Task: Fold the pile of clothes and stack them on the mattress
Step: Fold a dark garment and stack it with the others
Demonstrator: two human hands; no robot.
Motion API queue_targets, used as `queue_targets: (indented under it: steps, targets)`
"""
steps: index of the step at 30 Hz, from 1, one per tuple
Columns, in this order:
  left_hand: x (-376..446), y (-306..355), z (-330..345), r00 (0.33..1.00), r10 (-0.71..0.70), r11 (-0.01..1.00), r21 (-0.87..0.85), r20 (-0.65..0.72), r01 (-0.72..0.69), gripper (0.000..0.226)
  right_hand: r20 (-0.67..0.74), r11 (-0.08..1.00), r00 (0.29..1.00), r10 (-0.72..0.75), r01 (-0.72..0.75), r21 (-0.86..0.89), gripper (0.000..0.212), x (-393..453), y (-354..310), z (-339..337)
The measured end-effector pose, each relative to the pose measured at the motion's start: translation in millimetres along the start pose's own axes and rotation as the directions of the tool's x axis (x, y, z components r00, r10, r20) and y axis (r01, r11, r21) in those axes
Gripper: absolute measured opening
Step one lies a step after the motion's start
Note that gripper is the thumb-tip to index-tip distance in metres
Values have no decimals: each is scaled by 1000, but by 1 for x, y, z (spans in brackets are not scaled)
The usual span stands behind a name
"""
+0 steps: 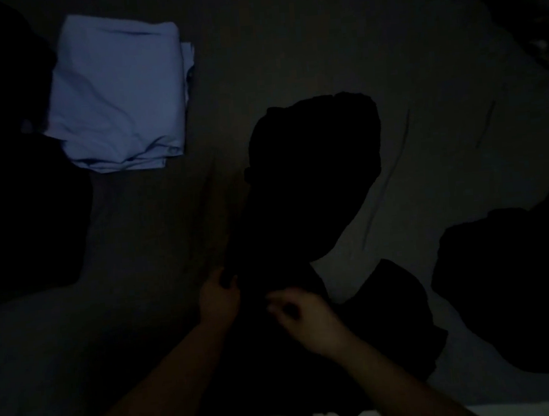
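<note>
Both hands (261, 304) seemingly grip dark garment (310, 178) on dim mattress (419, 65).

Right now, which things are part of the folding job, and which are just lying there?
Part of the job:
- dark garment under both hands
- left hand, gripping its edge
- right hand, resting on it
- folded pale blue clothes
- dark clothes at left
- dark heap at right
- mattress

Just lying about:
- patterned thing, top right corner, too dark to name

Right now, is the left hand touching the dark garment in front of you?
Touching. The head view shows the left hand with fingers on the dark garment's left edge.
</note>
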State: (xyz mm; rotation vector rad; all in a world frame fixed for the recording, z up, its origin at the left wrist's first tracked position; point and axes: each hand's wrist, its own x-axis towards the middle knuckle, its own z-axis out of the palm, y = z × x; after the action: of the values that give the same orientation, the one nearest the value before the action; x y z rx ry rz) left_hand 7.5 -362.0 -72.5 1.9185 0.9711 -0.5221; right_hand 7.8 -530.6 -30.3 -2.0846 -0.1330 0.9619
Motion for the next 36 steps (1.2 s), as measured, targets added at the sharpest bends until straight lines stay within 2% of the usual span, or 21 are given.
queue_targets:
  steps: [1,2,3,5,6,8,9,11,13,15,17,18,20,24,25,27,29,30,32,34,36]
  targets:
    - [4,-8,-10,1000,-16,1000,10,-22,16,36,-158,1000,987,21,-17,26,38,8,8,-21]
    - [7,-18,-20,999,-37,999,21,-32,38,35,-239,994,966,96,-78,82,46,15,17,-36]
    - [10,-29,-28,998,-66,998,20,-21,66,34,-250,979,953,171,-135,156,56,22,24,-49]
    - [15,-49,-37,991,-127,992,29,38,126,33,-90,954,961,263,-246,171,71,31,29,-54]
    - [14,-55,-39,986,-148,988,56,70,145,33,-2,958,958,285,-285,35,81,32,29,-42]
    - [15,-63,-38,985,-144,988,66,95,138,34,135,920,950,281,-226,-319,111,27,30,-4]
    - [14,-62,-37,987,-128,991,49,97,124,34,116,861,950,289,-205,-466,109,25,31,14]
    - [10,-49,-34,989,-119,993,0,87,119,36,-20,803,972,233,-204,-560,77,20,26,37]
    - [10,-30,-30,996,-78,991,-103,50,83,40,-35,870,978,206,-200,-451,68,16,25,49]
    - [13,-7,-28,1000,-3,981,-193,27,8,41,-41,958,974,222,-226,-176,71,14,26,53]
    - [20,20,-27,999,38,978,-205,25,-32,39,-228,966,944,238,-207,152,49,16,22,39]
    - [26,33,-26,998,52,975,-220,32,-43,39,-347,951,900,262,-180,251,34,22,20,25]
    - [42,63,-26,997,69,958,-280,38,-56,40,-519,937,803,293,-134,321,29,42,10,-14]
    - [96,99,-27,997,12,927,-374,80,19,40,-619,876,688,379,-51,479,84,104,1,-98]
    - [110,101,-25,994,7,914,-403,113,39,43,-604,859,690,398,-50,510,93,116,2,-114]
    - [142,96,-16,986,2,881,-467,167,78,52,-525,848,742,417,-110,518,102,136,3,-132]
    - [141,109,-11,972,24,851,-515,233,102,51,-480,891,779,403,-214,401,105,152,6,-138]
    - [133,120,-8,962,44,842,-529,270,110,43,-478,901,782,400,-241,360,100,160,9,-138]
    - [120,134,1,906,73,823,-538,418,182,27,-484,898,772,411,-250,364,73,167,12,-137]
    - [111,146,3,846,53,803,-526,530,279,15,-498,872,754,429,-201,446,44,168,16,-143]
    - [112,154,-5,801,67,770,-541,595,338,21,-461,791,770,441,-90,605,32,159,14,-159]
